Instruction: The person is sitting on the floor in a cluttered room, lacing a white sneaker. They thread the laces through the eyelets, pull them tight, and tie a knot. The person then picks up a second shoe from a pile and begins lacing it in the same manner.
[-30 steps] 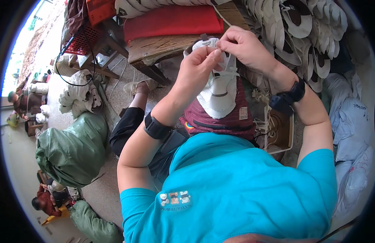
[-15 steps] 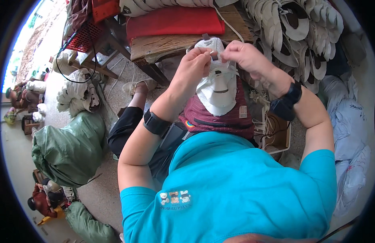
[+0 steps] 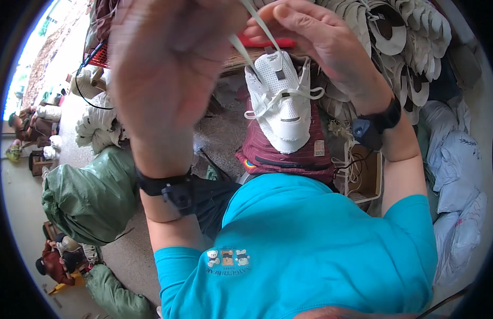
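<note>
A white shoe upper (image 3: 281,101) with white laces lies on a dark red cloth (image 3: 286,154) over my lap. Both my hands are raised close to the camera above it. My left hand (image 3: 166,69), blurred and large, pulls one white lace end upward. My right hand (image 3: 315,37) pinches the other lace end (image 3: 262,29) between thumb and fingers. Black bands sit on both wrists.
Stacks of white shoe uppers (image 3: 400,37) hang at the upper right. A cardboard box (image 3: 366,178) with laces stands right of my lap. Green sacks (image 3: 92,194) and white bundles (image 3: 97,127) lie on the floor to the left. Pale bags (image 3: 456,170) pile at the right.
Both hands have risen sharply toward the camera, drawing the lace ends up and taut from the shoe upper, which stays on the lap.
</note>
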A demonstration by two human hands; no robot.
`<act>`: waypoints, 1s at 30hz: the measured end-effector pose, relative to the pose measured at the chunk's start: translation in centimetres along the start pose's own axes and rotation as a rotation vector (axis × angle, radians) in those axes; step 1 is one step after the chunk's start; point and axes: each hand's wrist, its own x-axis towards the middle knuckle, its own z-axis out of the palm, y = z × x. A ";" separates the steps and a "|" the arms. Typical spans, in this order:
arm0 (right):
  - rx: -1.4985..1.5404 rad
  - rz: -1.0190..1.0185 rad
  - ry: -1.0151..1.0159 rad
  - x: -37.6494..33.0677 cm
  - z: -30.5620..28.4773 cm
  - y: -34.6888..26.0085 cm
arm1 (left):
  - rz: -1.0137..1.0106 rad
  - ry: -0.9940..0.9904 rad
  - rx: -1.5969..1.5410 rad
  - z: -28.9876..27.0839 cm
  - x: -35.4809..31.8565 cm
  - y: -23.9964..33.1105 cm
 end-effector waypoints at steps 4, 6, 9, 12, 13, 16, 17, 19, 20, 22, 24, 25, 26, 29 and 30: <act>0.219 0.080 -0.243 0.5 2.4 0.8 | 0.122 0.138 0.160 -0.8 0.4 0.2; 0.147 0.089 -0.235 0.1 2.9 1.1 | 0.122 0.344 0.195 -1.0 -0.4 -0.1; 0.267 0.047 -0.276 0.5 0.7 0.9 | 0.173 0.552 0.340 -2.0 -1.7 -1.7; 0.404 0.055 -0.416 2.0 -0.4 -1.5 | -0.017 0.601 0.603 -2.4 -4.0 -2.9; 0.432 0.046 -0.441 2.4 0.0 -2.9 | -0.146 0.571 0.746 -3.5 -6.6 -3.9; 0.394 -0.060 -0.347 2.8 1.4 -5.8 | -0.489 0.298 1.257 -5.8 -13.6 -9.1; 0.384 -0.100 -0.318 3.1 1.6 -6.0 | -0.465 0.162 1.379 -5.7 -14.6 -10.0; 0.364 -0.078 -0.294 3.4 1.6 -6.1 | -0.449 0.107 1.441 -5.3 -16.2 -11.0; 0.367 -0.059 -0.276 3.4 1.8 -6.3 | -0.346 0.030 1.514 -5.5 -16.0 -10.9; 0.393 -0.015 -0.243 3.3 2.2 -6.7 | -0.131 -0.124 1.646 -6.2 -15.4 -10.7; 0.385 -0.029 -0.258 3.5 2.6 -7.3 | -0.117 -0.180 1.677 -5.8 -14.7 -9.9; 0.351 -0.068 -0.280 3.5 2.7 -7.8 | -0.110 -0.209 1.692 -5.7 -14.4 -9.6; 0.353 -0.078 -0.305 3.6 2.7 -8.2 | -0.110 -0.260 1.720 -5.9 -14.5 -9.5; 0.359 -0.103 -0.342 3.4 2.7 -9.0 | -0.064 -0.374 1.769 -6.8 -14.5 -9.6; 0.356 -0.117 -0.336 3.3 2.6 -9.1 | -0.020 -0.383 1.765 -6.9 -14.3 -9.8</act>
